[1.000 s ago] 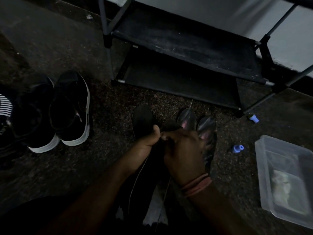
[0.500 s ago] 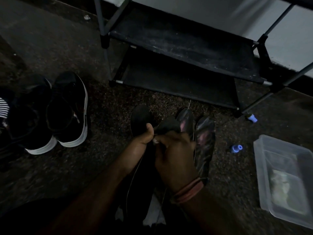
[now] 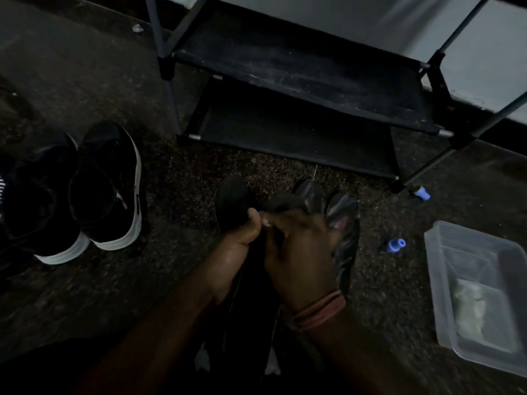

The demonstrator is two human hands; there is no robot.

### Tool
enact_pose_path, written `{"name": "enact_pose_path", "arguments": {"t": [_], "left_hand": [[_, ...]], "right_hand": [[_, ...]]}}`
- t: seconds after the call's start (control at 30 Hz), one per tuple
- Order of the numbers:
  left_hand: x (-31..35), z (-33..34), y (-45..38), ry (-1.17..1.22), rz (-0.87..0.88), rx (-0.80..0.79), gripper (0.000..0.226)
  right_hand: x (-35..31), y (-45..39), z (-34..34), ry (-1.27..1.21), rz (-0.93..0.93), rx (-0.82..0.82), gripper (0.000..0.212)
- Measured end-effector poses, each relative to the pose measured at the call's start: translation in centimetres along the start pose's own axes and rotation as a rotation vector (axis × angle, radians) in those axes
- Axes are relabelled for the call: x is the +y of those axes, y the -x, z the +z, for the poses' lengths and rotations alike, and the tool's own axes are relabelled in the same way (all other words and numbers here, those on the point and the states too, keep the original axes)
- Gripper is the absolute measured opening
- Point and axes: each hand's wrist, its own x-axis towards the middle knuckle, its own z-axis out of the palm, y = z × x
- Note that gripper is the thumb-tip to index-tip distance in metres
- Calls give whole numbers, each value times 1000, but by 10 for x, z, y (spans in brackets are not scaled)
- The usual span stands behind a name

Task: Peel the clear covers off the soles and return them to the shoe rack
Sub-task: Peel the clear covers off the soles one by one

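Both hands clamped at frame centre: left hand [image 3: 236, 252] grips dark sole [image 3: 232, 195], right hand [image 3: 299, 252] pinches its clear cover [image 3: 343, 223].

Held sole [image 3: 281, 203]: dark, nearly black, tip bent over toward the right; gripped between the left hand [image 3: 233, 252] and the right hand [image 3: 299, 252] above the floor, its length running down toward the person.

Bare sole [image 3: 232, 195]: dark, matte, rounded tip pointing toward the rack, just left of the held one.

Covered soles [image 3: 342, 220]: two, side by side, wrapped in glossy clear covers [image 3: 312, 193] with a pinkish glint beneath; partly hidden behind the right hand.

Shoe rack [image 3: 299, 78]: black fabric shelves on a dark metal frame, two tiers visible, both bare, standing just beyond the soles.
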Motion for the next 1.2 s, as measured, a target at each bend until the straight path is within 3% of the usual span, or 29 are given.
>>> {"name": "enact_pose_path", "arguments": {"t": [0.13, 0.37, 0.53, 0.73, 0.83, 0.93, 1.0, 1.13, 1.2], "left_hand": [[-10, -2, 1, -138, -20, 6, 53], [5, -3, 4, 67, -20, -23, 54], [-8, -1, 0, -107, 6, -32, 52], [9, -6, -3, 88, -39, 37, 64], [20, -7, -4, 121, -8, 69, 72], [27, -5, 0, 177, 44, 127, 65], [30, -6, 1, 211, 54, 78, 66], [33, -2, 6, 178, 10, 9, 62], [34, -2, 7, 175, 16, -22, 59]], "right_hand": [[35, -12, -7, 24, 266, 73, 20], [-3, 2, 3, -77, 37, 37, 24], [37, -16, -8, -2, 290, 50, 24], [2, 4, 7, -132, -9, -189, 29], [12, -3, 7, -369, 72, -167, 18], [31, -19, -7, -733, 353, -51, 9], [33, -26, -16, -939, 491, -47, 10], [21, -22, -12, -1020, 462, -135, 7], [19, -18, -5, -1021, 411, -158, 21]]}}
